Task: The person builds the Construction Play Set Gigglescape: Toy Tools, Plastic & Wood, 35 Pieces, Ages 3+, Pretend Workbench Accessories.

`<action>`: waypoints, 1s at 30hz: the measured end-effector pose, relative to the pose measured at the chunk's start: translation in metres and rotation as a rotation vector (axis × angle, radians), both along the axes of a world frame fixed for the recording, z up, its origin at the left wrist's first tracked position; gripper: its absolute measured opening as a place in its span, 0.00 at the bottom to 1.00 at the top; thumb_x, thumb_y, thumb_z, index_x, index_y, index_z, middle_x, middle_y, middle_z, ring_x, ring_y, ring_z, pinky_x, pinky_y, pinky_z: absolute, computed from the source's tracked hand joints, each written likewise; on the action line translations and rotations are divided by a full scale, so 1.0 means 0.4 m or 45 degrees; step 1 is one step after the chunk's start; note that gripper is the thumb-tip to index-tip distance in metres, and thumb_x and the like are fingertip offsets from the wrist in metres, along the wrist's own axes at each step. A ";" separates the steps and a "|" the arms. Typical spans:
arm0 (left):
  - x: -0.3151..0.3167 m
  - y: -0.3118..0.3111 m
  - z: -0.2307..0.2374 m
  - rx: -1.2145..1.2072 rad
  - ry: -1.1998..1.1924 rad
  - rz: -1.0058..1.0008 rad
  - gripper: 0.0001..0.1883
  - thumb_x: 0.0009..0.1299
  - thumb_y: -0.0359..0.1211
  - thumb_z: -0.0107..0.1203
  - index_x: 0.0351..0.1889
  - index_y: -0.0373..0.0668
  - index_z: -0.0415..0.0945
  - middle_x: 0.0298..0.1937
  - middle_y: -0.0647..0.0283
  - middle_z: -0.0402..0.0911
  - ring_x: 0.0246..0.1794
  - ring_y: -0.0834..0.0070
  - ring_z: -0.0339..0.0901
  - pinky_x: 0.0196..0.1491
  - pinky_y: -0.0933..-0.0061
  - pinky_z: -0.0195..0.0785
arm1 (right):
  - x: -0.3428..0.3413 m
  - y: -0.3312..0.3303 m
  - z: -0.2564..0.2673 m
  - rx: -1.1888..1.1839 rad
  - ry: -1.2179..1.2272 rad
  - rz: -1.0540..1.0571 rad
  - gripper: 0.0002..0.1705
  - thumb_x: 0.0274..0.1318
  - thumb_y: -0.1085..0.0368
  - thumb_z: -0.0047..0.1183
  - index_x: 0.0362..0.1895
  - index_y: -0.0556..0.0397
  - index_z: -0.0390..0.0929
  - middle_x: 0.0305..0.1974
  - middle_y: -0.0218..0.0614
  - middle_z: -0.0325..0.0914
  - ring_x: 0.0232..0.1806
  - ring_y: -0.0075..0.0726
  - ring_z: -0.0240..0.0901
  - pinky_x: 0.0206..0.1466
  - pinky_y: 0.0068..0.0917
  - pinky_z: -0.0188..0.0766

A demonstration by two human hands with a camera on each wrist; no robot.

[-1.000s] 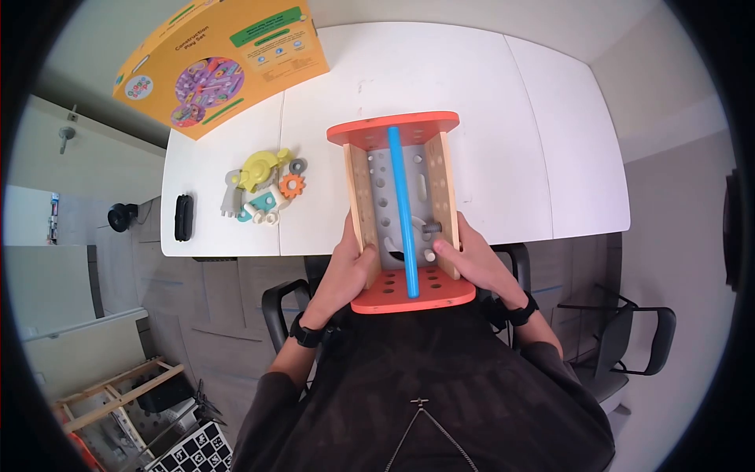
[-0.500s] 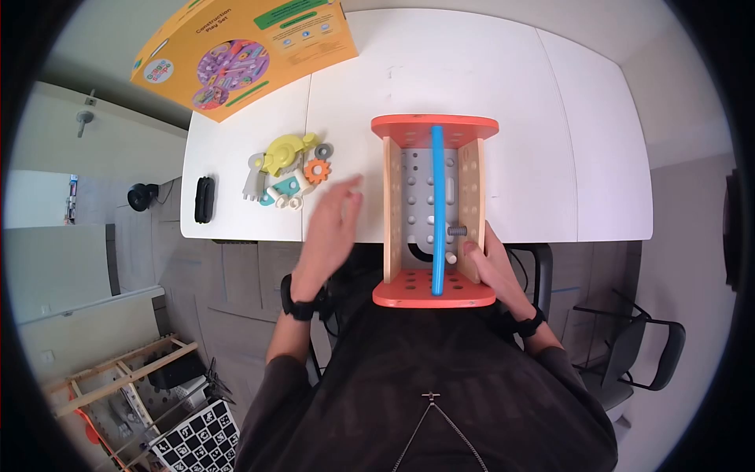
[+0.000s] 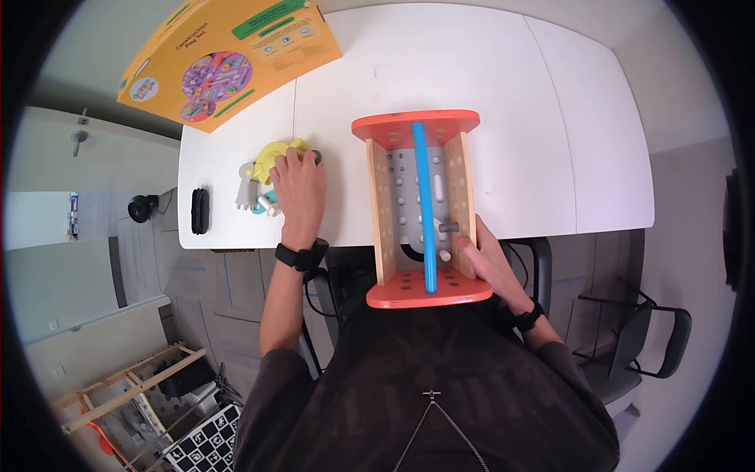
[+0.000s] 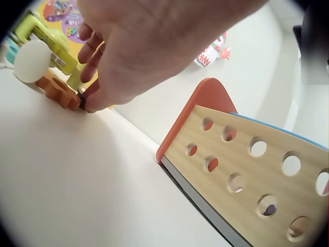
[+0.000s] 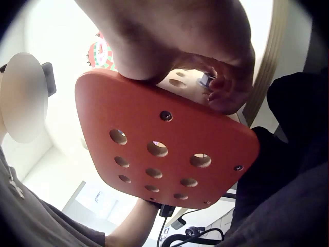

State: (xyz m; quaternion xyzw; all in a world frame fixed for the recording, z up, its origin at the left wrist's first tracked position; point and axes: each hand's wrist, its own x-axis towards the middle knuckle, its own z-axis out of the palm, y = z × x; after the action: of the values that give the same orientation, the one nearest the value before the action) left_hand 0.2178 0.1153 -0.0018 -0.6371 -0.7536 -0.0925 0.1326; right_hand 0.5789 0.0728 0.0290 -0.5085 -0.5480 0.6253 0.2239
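Note:
My left hand (image 3: pixel 300 193) reaches over the pile of toy parts, its thumb and fingertips pinching a small dark grey nut (image 4: pixel 82 100). Right beside that nut, an orange gear (image 4: pixel 60 93) shows in the left wrist view; from above the hand hides it. A yellow toy piece (image 3: pixel 271 156) lies just past the fingers. With my right hand (image 3: pixel 491 259) I grip the wooden side of a toy toolbox (image 3: pixel 429 298), thumb over the inner face. It has red ends and a blue bar (image 3: pixel 425 204). A grey bolt (image 3: pixel 448 227) pokes through that same side.
A grey toy wrench (image 3: pixel 246 189) and a white piece (image 3: pixel 269 206) lie left of the left hand. Farther left is a black case (image 3: pixel 200 211). An orange Construction Play Set box (image 3: pixel 236 63) stands at the back left of the white table (image 3: pixel 527 157).
My left hand has let go of the toolbox's left side and moved left and forward onto the toy parts, pinching the grey nut. The right hand has kept its hold.

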 end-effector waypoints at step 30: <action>0.290 -0.066 0.186 -0.609 -0.097 -1.128 0.17 0.73 0.35 0.65 0.56 0.38 0.78 0.54 0.58 0.83 0.59 0.62 0.78 0.66 0.56 0.65 | 0.000 0.013 -0.008 -0.104 0.151 0.019 0.38 0.76 0.59 0.54 0.81 0.61 0.58 0.37 0.40 0.83 0.23 0.26 0.73 0.27 0.28 0.71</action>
State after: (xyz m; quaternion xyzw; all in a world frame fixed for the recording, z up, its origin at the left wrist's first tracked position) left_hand 0.3339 0.0890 0.0727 -0.9044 -0.4154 0.0123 -0.0966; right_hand 0.5791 0.0779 0.0259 -0.4751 -0.5116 0.6777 0.2307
